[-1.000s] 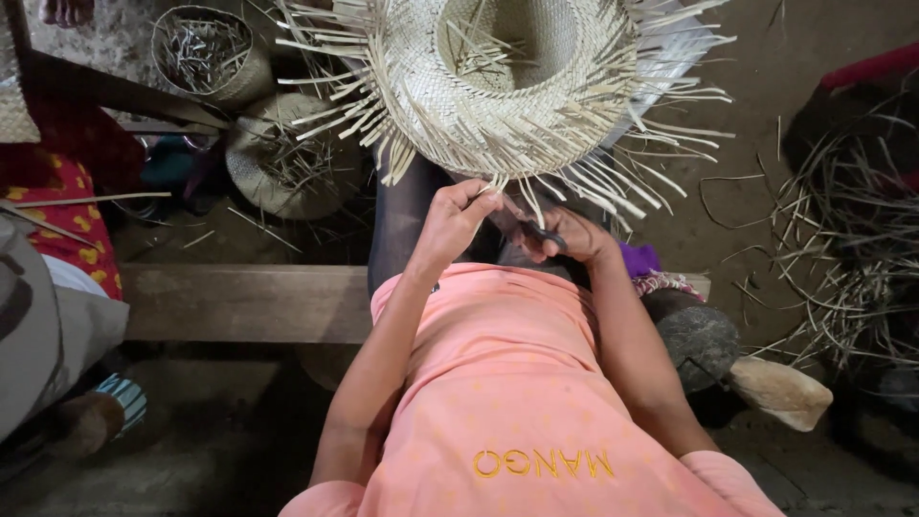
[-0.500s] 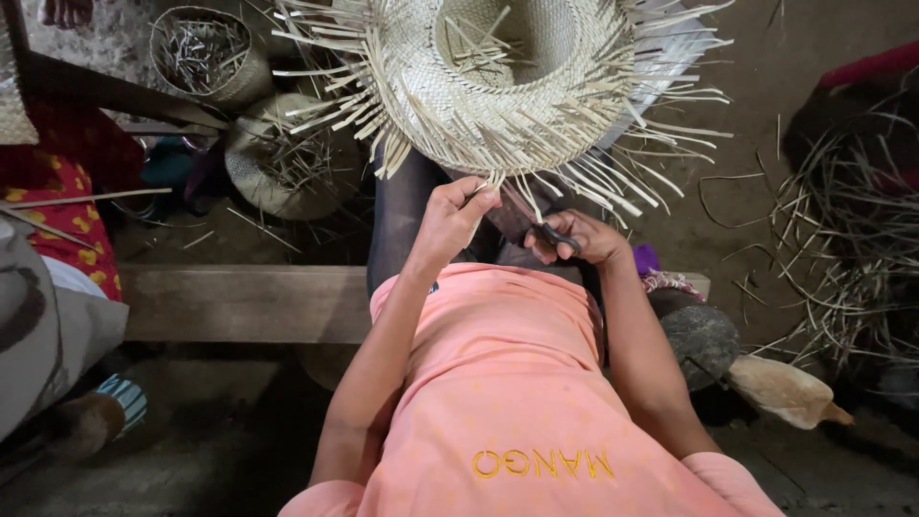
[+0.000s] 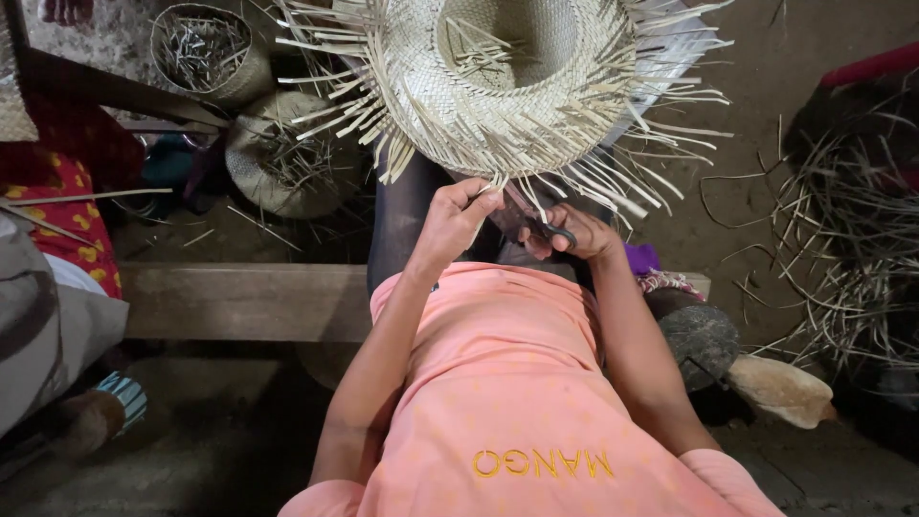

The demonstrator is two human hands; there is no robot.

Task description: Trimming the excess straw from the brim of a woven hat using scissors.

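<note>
1. Head view looked down on a seated person in a coral shirt; at the far left edge another person's grey and red patterned clothing (image 3: 48, 239) showed.
2. Two small woven baskets (image 3: 206, 48) holding straw offcuts sat at the upper left, beyond a wooden bench (image 3: 239, 302).
3. Up top in the middle lay a straw hat (image 3: 498, 77), crown hollow upward, with loose uncut strands fringing its brim.
4. Left hand (image 3: 455, 225) was closed, thumb and fingers pinched together on a few strands at the near edge of the brim.
5. Right hand (image 3: 570, 235), just beside the left, was curled shut around dark scissors (image 3: 541, 228), the blades angled up toward the pinched strands; whether the blades touched them could not be told.
6. Lower right, a dark rounded stone (image 3: 699, 340) lay beside a pale lump (image 3: 780, 391).
7. Far right, a heap of loose dried fibres (image 3: 842, 230) lay on the earth floor.
</note>
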